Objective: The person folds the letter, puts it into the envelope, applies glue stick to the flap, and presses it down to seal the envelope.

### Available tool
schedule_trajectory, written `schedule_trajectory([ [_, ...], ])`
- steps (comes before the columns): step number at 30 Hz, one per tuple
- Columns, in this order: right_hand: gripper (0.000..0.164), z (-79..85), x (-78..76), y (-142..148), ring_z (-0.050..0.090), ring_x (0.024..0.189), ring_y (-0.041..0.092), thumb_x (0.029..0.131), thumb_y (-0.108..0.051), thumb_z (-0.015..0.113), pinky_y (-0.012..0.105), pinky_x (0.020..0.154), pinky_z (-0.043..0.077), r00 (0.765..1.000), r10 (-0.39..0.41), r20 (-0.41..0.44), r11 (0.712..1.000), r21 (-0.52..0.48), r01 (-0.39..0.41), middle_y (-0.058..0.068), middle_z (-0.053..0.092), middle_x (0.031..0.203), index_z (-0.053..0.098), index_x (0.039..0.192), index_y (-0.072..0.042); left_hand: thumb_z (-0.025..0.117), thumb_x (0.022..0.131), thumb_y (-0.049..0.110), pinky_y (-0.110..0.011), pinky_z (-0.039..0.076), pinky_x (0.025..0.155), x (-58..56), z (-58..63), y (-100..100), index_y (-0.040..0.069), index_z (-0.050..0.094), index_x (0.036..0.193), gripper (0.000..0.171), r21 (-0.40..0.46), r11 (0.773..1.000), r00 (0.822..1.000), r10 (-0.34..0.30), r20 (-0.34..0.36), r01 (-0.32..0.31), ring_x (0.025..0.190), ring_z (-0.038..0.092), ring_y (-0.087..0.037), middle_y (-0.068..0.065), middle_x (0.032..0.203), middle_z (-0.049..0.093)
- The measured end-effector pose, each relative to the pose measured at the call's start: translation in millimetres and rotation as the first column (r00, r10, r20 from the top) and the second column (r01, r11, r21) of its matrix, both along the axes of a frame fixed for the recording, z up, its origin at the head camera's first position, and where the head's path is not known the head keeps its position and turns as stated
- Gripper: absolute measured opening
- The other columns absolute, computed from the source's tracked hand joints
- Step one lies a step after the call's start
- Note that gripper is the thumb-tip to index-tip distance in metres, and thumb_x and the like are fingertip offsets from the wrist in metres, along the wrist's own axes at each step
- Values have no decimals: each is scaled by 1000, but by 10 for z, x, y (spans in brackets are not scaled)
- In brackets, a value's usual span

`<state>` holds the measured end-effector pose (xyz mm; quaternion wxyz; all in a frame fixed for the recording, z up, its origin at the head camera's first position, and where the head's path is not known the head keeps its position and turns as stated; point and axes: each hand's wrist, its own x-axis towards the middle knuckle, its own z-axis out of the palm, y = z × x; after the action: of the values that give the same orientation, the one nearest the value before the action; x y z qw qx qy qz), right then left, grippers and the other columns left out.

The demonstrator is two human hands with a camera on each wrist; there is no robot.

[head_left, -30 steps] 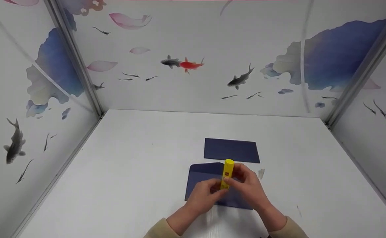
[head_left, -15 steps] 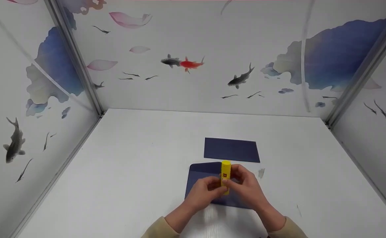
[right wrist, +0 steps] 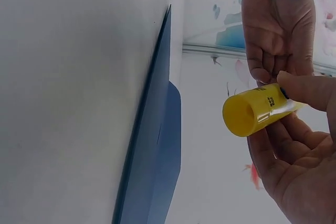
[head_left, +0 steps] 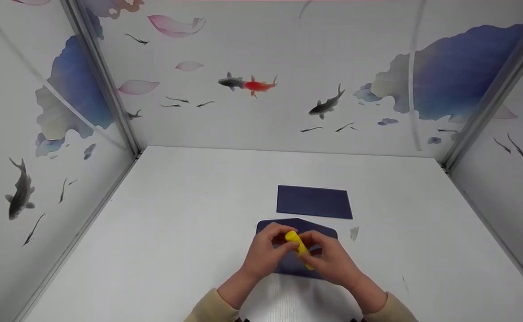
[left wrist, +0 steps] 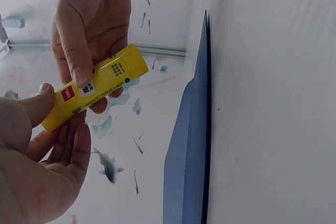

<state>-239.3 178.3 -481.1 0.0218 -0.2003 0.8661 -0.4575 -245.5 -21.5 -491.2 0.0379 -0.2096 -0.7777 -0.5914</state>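
Note:
A yellow glue stick (head_left: 296, 244) is held between both hands, tilted above a dark blue envelope (head_left: 295, 268) with its flap toward the back. My left hand (head_left: 263, 250) pinches the glue stick's upper end between thumb and fingers. Lower down, my right hand (head_left: 334, 261) grips the body, with its thumb across the label in the left wrist view. A red logo and printed text show on the yellow barrel (left wrist: 115, 76) there. In the right wrist view the round hollow-looking end of the glue stick (right wrist: 254, 111) faces the camera.
A dark blue rectangle of paper or card (head_left: 313, 202) lies flat behind the envelope. Grey scuff marks (head_left: 354, 233) show on the white table (head_left: 176, 237) to the right. White panels printed with fish and petals (head_left: 261, 53) enclose the back and sides.
The glue stick has gone from upright to tilted, its top leaning left and lower. My left hand has moved from its lower end up to the top end; the right hand keeps its grip.

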Motion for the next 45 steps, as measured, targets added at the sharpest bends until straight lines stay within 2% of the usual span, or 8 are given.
schedule_trajectory([
  [12,29,62,-17,43,69,100,21,96,-17,73,36,90,62,995,94,28,995,-12,-94,7,73,114,68,122,-7,71,97,20,-20,57,90,-6,47,-35,1,70,115,26,8,998,997,-66,-50,67,97,65,-11,-10,111,69],
  [22,28,115,-50,106,69,99,20,97,-16,72,31,88,62,987,152,61,988,-10,-152,9,74,114,70,122,-3,67,99,18,-25,59,93,-73,37,-121,3,69,119,25,3,979,969,-202,-145,204,102,65,-15,-14,116,68],
  [25,28,132,-54,106,70,100,23,98,-15,70,31,87,62,986,161,51,987,-12,-160,11,74,115,70,123,-3,67,99,18,-25,58,94,-87,85,-156,2,68,123,28,6,979,970,-200,-140,203,104,66,-15,-15,119,68],
  [28,29,130,-45,89,71,101,24,96,-15,72,33,87,63,992,125,22,992,3,-125,11,74,115,69,123,-3,67,99,20,-24,58,94,-100,128,-192,4,68,125,31,13,990,981,-140,-135,143,102,66,-14,-14,117,68],
  [31,28,115,-29,85,71,100,23,93,-11,75,35,86,63,998,58,4,998,20,-59,10,74,113,69,120,-4,69,99,18,-22,58,92,-132,157,-247,4,68,125,30,28,1000,985,-3,-170,8,100,66,-17,-12,115,68],
  [36,29,107,-12,86,70,100,24,91,-7,77,36,87,63,1000,5,-2,1000,10,-5,11,73,113,69,119,-4,72,96,10,-27,60,90,-210,158,-364,1,68,122,28,-33,978,959,197,-203,-208,101,67,-23,-11,113,68],
  [41,31,119,3,87,70,102,25,92,-9,77,35,87,63,1000,10,1,1000,4,-10,12,73,115,68,121,-3,73,94,4,-38,60,95,-287,128,-474,-1,68,123,30,-227,921,947,292,-138,-317,107,68,-27,-14,114,66],
  [45,31,129,8,90,70,102,25,92,-10,77,35,88,63,1000,13,10,1000,3,-13,12,73,115,68,121,-4,73,92,1,-43,57,101,-351,86,-577,-3,69,124,32,-400,839,924,378,-61,-370,112,67,-31,-16,115,66],
])
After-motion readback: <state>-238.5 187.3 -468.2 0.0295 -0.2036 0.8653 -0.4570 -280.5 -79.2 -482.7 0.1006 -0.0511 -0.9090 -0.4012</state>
